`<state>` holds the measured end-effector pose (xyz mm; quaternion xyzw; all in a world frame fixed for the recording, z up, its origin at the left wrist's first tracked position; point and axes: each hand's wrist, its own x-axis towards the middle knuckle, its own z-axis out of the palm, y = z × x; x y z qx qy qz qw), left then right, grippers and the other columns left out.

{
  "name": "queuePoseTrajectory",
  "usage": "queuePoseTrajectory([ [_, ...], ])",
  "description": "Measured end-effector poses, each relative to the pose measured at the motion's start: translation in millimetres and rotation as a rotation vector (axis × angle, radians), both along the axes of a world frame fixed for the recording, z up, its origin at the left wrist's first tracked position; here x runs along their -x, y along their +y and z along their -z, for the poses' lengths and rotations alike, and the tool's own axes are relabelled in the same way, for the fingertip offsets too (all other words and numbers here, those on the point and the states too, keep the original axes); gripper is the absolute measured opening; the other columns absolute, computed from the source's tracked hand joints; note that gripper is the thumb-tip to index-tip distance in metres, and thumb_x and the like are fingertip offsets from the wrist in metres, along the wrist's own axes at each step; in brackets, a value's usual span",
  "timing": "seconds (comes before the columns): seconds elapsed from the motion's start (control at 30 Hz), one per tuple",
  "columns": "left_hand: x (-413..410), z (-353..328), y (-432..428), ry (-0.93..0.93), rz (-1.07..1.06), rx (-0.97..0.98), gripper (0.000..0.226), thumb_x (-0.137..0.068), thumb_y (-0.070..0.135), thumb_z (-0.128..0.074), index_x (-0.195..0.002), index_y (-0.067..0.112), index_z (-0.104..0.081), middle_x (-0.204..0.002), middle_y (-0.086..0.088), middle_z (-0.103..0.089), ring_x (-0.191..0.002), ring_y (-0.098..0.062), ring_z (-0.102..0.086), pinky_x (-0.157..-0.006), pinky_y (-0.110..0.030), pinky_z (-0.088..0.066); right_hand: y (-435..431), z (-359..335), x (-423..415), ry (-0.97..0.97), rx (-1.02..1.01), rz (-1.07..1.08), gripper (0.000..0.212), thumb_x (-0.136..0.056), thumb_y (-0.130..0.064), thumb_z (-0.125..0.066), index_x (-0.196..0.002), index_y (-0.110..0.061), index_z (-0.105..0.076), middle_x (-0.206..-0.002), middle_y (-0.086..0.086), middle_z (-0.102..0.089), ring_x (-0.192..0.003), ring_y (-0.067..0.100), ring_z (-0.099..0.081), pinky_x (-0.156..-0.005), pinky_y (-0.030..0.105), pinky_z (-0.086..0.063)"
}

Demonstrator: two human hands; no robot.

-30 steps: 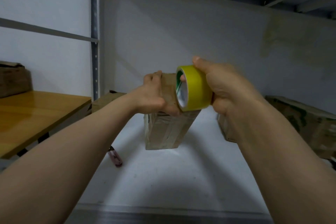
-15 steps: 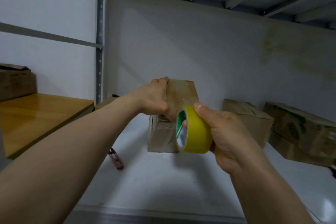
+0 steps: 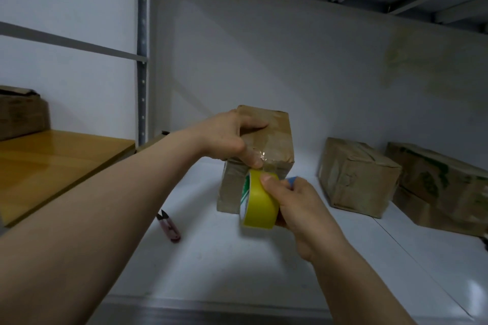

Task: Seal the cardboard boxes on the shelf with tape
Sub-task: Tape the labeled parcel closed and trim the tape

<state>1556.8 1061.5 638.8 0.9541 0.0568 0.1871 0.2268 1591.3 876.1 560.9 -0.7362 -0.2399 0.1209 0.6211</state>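
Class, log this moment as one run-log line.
left hand grips upright box | right hand holds yellow tape roll at box front | snips lying on shelf

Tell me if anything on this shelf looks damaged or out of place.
The box right of the tape is crumpled, its top dented. Pink snips lie loose on the shelf. Nothing else stands out.

Your left hand (image 3: 224, 140) and the tape roll (image 3: 261, 203) cover part of the box (image 3: 277, 137). The rightmost box (image 3: 435, 185) runs off the edge, and the blue thing (image 3: 291, 181) behind your right hand (image 3: 298, 208) is unidentifiable.
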Motion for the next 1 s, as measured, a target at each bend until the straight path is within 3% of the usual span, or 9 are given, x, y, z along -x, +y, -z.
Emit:
queuePoseTrajectory([
  [0.1,2,-2,5,0.037,0.042,0.058,0.096,-0.075,0.031,-0.086,-0.155,0.037,-0.033,-0.144,0.010,-0.039,-0.122,-0.012,-0.047,-0.098,-0.029,-0.050,-8,-18,-7,-0.657,0.295,0.267,0.047,-0.086,-0.064,-0.058,-0.096,-0.019,-0.048,-0.093,-0.001,-0.059,-0.086,0.020,-0.057,-0.070,0.036,-0.045],
  [0.2,2,3,8,0.064,0.093,0.042,0.101,-0.066,0.035,-0.087,-0.152,0.039,-0.036,-0.140,0.007,-0.040,-0.126,-0.014,-0.047,-0.106,-0.027,-0.042,4,-41,-29,-1.117,0.292,0.272,0.040,-0.093,-0.044,-0.061,-0.123,-0.019,-0.057,-0.122,0.008,-0.056,-0.114,0.032,-0.047,-0.091,0.038,-0.037],
  [0.3,6,26,10,0.050,0.131,0.158,0.091,-0.064,0.022,-0.076,-0.147,0.036,-0.041,-0.141,0.001,-0.038,-0.128,-0.017,-0.045,-0.107,-0.032,-0.043,27,-46,-50,-1.118,0.507,-0.004,0.050,-0.096,-0.035,-0.058,-0.145,-0.029,-0.047,-0.149,0.001,-0.046,-0.138,0.028,-0.036,-0.110,0.043,-0.035],
  [0.47,14,78,-8,-0.446,-0.148,0.891,0.074,-0.061,0.026,-0.065,-0.132,0.024,-0.044,-0.136,-0.002,-0.045,-0.122,-0.017,-0.047,-0.102,-0.042,-0.047,30,-38,-61,-1.041,0.550,-0.005,0.046,-0.106,-0.040,-0.036,-0.151,-0.031,-0.040,-0.165,-0.003,-0.022,-0.153,0.015,-0.010,-0.120,0.032,-0.015],
  [0.57,7,95,-24,-0.265,-0.222,1.091,0.081,-0.058,0.063,-0.079,-0.119,0.014,-0.058,-0.112,-0.004,-0.070,-0.099,-0.020,-0.068,-0.088,-0.042,-0.056,32,-43,-64,-1.024,0.559,-0.030,0.052,-0.104,-0.047,-0.038,-0.153,-0.030,-0.037,-0.166,-0.003,-0.020,-0.154,0.015,-0.008,-0.120,0.034,-0.015],
  [0.63,3,98,-31,-0.151,-0.168,1.204,0.066,-0.068,0.063,-0.077,-0.113,0.016,-0.068,-0.099,-0.003,-0.076,-0.088,-0.019,-0.073,-0.082,-0.036,-0.059,35,-45,-68,-1.033,0.591,-0.044,0.060,-0.100,-0.055,-0.042,-0.154,-0.029,-0.033,-0.166,-0.003,-0.017,-0.154,0.015,-0.005,-0.121,0.038,-0.017],
  [0.73,-8,89,-33,-0.210,-0.140,1.281,0.037,-0.084,0.031,-0.073,-0.114,0.010,-0.069,-0.097,-0.009,-0.076,-0.077,-0.020,-0.071,-0.059,-0.024,-0.051,35,-44,-75,-1.026,0.588,-0.050,0.066,-0.096,-0.061,-0.045,-0.154,-0.032,-0.032,-0.167,-0.004,-0.015,-0.154,0.014,-0.004,-0.121,0.040,-0.018],
  [0.9,-24,80,-34,-0.253,-0.207,1.286,0.074,-0.057,0.043,-0.073,-0.122,0.009,-0.064,-0.094,-0.009,-0.072,-0.076,-0.025,-0.071,-0.062,-0.029,-0.053,40,-46,-84,-1.017,0.581,-0.048,0.064,-0.096,-0.058,-0.048,-0.152,-0.031,-0.036,-0.166,-0.001,-0.021,-0.154,0.018,-0.008,-0.121,0.036,-0.014],
  [1.0,-24,75,-34,-0.236,-0.182,1.235,0.024,-0.083,0.021,-0.065,-0.103,0.008,-0.065,-0.080,-0.008,-0.066,-0.062,-0.019,-0.061,-0.046,-0.019,-0.043,44,-48,-91,-1.015,0.598,-0.055,0.066,-0.095,-0.060,-0.048,-0.152,-0.032,-0.036,-0.165,-0.001,-0.022,-0.154,0.017,-0.010,-0.121,0.037,-0.016],
])
